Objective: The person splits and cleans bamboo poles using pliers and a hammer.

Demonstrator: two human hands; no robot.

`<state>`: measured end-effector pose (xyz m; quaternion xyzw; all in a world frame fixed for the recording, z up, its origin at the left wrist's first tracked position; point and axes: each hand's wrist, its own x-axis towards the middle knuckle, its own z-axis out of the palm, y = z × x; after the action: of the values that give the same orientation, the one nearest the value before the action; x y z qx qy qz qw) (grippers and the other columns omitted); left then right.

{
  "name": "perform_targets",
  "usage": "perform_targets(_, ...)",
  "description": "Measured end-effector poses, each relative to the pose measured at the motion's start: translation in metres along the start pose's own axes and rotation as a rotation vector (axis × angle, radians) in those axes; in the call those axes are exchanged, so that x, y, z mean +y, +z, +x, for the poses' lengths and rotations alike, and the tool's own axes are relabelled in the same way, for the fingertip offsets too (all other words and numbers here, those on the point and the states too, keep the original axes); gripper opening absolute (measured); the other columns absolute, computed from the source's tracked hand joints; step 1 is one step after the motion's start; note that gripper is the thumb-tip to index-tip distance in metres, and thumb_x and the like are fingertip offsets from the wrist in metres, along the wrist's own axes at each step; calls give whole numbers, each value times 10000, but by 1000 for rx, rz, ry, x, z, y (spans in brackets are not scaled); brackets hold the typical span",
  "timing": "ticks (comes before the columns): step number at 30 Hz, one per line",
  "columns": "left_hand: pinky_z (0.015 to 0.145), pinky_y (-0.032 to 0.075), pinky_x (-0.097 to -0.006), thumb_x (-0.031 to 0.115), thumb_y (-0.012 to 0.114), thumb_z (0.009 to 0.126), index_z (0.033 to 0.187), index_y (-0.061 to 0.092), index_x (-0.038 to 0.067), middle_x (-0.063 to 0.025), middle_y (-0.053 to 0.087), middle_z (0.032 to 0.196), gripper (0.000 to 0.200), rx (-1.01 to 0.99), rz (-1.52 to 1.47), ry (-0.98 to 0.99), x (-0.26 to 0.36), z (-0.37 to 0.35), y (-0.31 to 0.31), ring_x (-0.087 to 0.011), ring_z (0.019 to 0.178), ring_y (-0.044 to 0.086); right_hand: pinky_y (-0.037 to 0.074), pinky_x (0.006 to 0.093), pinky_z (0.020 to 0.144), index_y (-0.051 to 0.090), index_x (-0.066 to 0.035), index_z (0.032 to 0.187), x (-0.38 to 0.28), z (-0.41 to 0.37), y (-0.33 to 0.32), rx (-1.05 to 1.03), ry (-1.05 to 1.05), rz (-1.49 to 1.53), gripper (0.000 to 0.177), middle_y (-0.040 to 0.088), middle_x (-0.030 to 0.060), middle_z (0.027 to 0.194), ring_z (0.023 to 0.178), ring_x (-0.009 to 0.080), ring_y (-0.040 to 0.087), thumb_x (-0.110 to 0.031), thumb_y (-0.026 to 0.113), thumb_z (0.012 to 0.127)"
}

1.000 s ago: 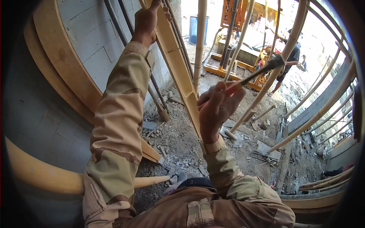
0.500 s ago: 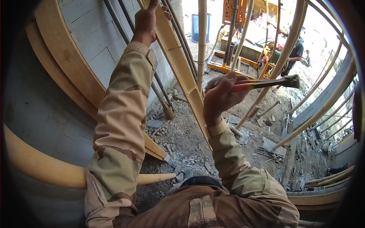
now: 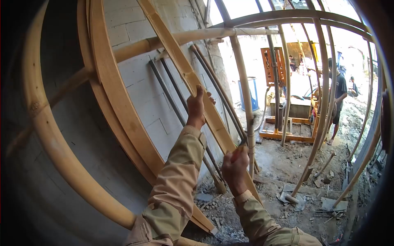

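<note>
A long split bamboo pole, its hollow side showing, leans diagonally across the view. My left hand is wrapped round it about midway, thumb pointing up along the pole. Lower down, my right hand is closed on red-handled pincers and lies against or just in front of the same pole. Only a bit of the red handle and dark metal shows past the fingers, so the jaws' contact with the bamboo cannot be made out.
Split bamboo lengths and a curved bamboo pole stand at left by a block wall. Upright bamboo poles rise at right. Rubble covers the ground. Beyond are a blue drum, an orange frame and a person.
The view has tilted up. My left hand sits lower along the split bamboo. My right hand, with the pincers, has come from the right of the pole to it.
</note>
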<state>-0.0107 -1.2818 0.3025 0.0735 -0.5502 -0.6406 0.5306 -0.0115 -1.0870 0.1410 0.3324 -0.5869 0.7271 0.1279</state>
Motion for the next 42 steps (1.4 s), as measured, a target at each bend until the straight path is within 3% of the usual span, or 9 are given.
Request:
perform_targets(2, 628, 566, -379, 502, 655, 977, 1131, 556, 10, -116, 632, 879, 525, 1, 24, 2, 0, -5, 0, -218, 697, 640, 523, 466, 674, 560, 13, 945, 5, 3, -4, -423, 173, -77, 304, 664, 190, 747, 709, 345, 692, -175, 765, 821)
perform_targets(8, 655, 582, -399, 566, 637, 962, 1153, 553, -1, -107, 636, 888, 604, -11, 114, 87, -1, 3, -7, -222, 707, 649, 457, 307, 593, 558, -8, 969, -39, 22, -38, 12, 120, 171, 348, 594, 60, 706, 620, 135, 559, -241, 797, 869)
perform_targets(15, 763, 554, -381, 659, 651, 905, 1172, 551, 7, -74, 618, 944, 712, -19, 86, 14, -2, 1, -5, -209, 794, 628, 344, 164, 465, 296, -59, 1145, -60, 41, -63, 415, -119, 615, 382, 530, 27, 617, 422, 99, 488, -382, 490, 1075)
perform_targets(17, 773, 552, -380, 659, 655, 902, 1149, 556, 4, -72, 611, 933, 707, -43, 78, 32, 0, 1, -6, -203, 792, 620, 446, 267, 508, 270, -43, 1143, -38, 21, -35, 313, -130, 670, 323, 547, 36, 622, 450, 102, 511, -276, 483, 1073)
perform_targets(20, 767, 551, -387, 654, 657, 904, 1166, 544, -1, -88, 609, 960, 714, -18, 96, 37, -4, 5, -6, -213, 813, 622, 479, 444, 567, 463, 20, 1029, 0, -12, 8, -194, 61, 100, 317, 591, 197, 666, 587, 385, 618, -207, 667, 943)
perform_targets(22, 766, 555, -395, 638, 654, 915, 1189, 533, -8, -99, 606, 978, 712, -2, 112, 2, -5, 2, -7, -221, 818, 624, 498, 433, 582, 483, 13, 974, 6, -14, 12, -320, 145, 27, 348, 616, 193, 691, 621, 359, 658, -231, 723, 910)
perform_targets(29, 762, 577, -400, 586, 662, 937, 1233, 512, -26, -133, 640, 1036, 696, -44, 129, 87, -5, 7, -10, -243, 849, 658, 415, 276, 444, 465, -62, 956, -13, -16, 1, 283, 175, 684, 230, 549, 28, 659, 458, 113, 531, -187, 656, 985)
perform_targets(35, 761, 581, -398, 585, 673, 928, 1239, 522, -26, -135, 649, 1014, 702, -18, 129, 51, -11, 16, -16, -249, 854, 667, 466, 390, 531, 484, -18, 926, 17, -29, 17, -300, 131, -75, 356, 594, 120, 687, 580, 198, 614, -240, 760, 890)
perform_targets(42, 759, 579, -396, 575, 691, 919, 1262, 510, -31, -139, 650, 1014, 720, -79, 133, 37, -8, 18, -22, -255, 855, 673, 454, 252, 409, 425, -22, 938, -36, -8, -2, 245, 81, 620, 229, 557, 39, 558, 437, 151, 595, -151, 599, 1013)
